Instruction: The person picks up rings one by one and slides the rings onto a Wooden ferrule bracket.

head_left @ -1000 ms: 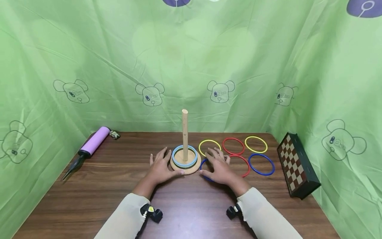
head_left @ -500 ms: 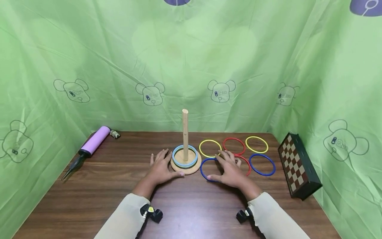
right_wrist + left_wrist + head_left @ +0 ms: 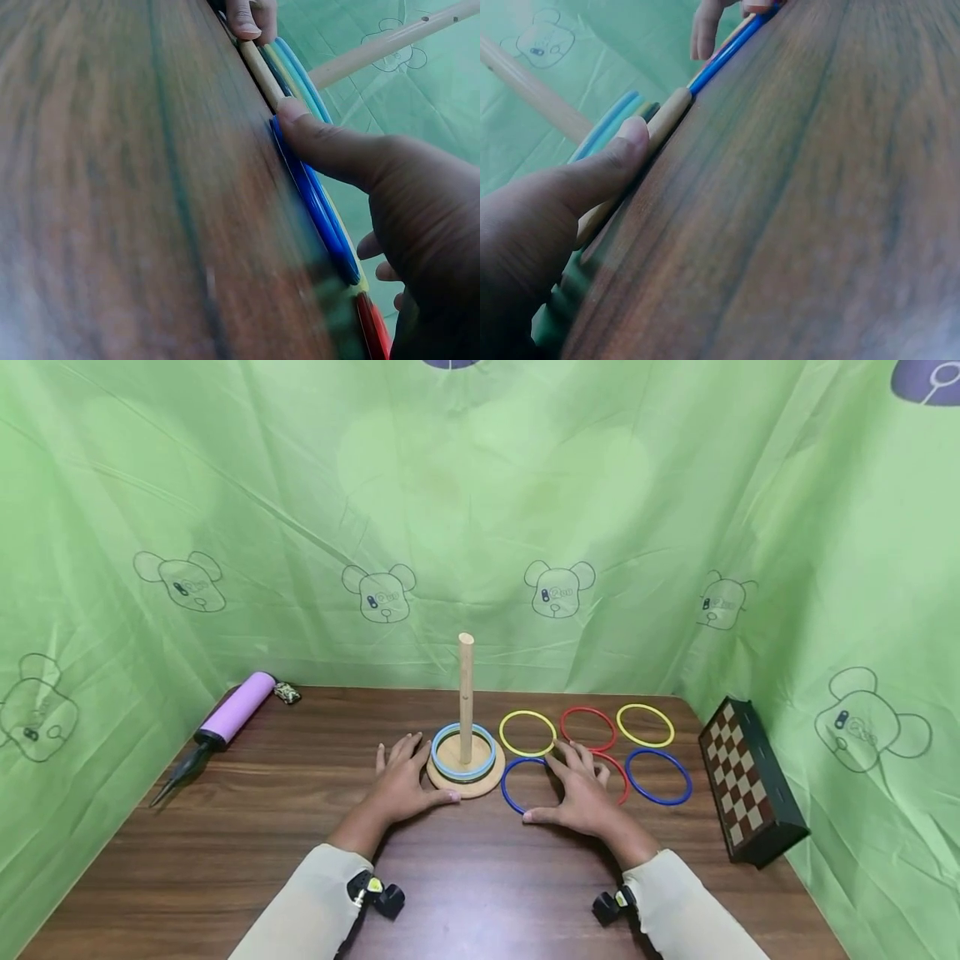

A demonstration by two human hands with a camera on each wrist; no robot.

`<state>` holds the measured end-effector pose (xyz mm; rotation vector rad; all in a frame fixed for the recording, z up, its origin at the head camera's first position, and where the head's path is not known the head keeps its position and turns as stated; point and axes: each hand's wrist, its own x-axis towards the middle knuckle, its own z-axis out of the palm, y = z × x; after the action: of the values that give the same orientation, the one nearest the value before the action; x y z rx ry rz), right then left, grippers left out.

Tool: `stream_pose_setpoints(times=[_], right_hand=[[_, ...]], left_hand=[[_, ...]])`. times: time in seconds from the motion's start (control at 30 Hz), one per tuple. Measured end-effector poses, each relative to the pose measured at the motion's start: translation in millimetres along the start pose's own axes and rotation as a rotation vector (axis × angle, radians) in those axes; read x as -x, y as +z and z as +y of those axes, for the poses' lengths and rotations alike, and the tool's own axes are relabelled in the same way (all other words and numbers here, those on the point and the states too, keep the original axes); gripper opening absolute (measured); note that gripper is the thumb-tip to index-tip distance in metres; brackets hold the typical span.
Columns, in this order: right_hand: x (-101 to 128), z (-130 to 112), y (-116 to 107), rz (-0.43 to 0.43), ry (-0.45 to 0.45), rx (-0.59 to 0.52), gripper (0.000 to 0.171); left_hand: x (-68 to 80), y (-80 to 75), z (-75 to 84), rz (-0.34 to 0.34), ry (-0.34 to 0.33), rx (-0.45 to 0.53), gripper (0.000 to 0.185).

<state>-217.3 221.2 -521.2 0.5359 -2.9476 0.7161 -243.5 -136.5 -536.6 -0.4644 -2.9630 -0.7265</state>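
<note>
A purple pump [image 3: 238,708] is lying far left on the worktop [image 3: 300,827]. The left hand [image 3: 401,781] is resting flat and spread, its thumb touching the wooden peg base [image 3: 465,781], same as before. The right hand [image 3: 581,793] has slid right and is now lying spread on the blue ring [image 3: 525,783], thumb touching it; it looks ready to pick it up.
</note>
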Motion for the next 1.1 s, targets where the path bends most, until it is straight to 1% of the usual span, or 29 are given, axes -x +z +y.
stream_pose_setpoints(times=[0.23,0.5,0.83,1.1], right_hand=[[-0.9,-0.8,-0.1,-0.014,-0.006,0.022,0.123],[0.7,-3.2,-1.5,-0.020,0.014,0.028,0.127],[-0.6,-3.4,-1.3,-0.046,0.027,-0.005,0.121],[0.5,-4.1,0.2,-0.004,-0.002,0.001,0.115]], left_hand=[[0.4,-1.6,0.7,-0.012,-0.008,-0.007,0.122],[0.8,-2.1,1.2,-0.023,-0.013,-0.004,0.122],[0.6,-1.5,-0.4,-0.017,-0.015,-0.015,0.123],[0.3,-1.2,-0.1,-0.011,-0.008,-0.008,0.122]])
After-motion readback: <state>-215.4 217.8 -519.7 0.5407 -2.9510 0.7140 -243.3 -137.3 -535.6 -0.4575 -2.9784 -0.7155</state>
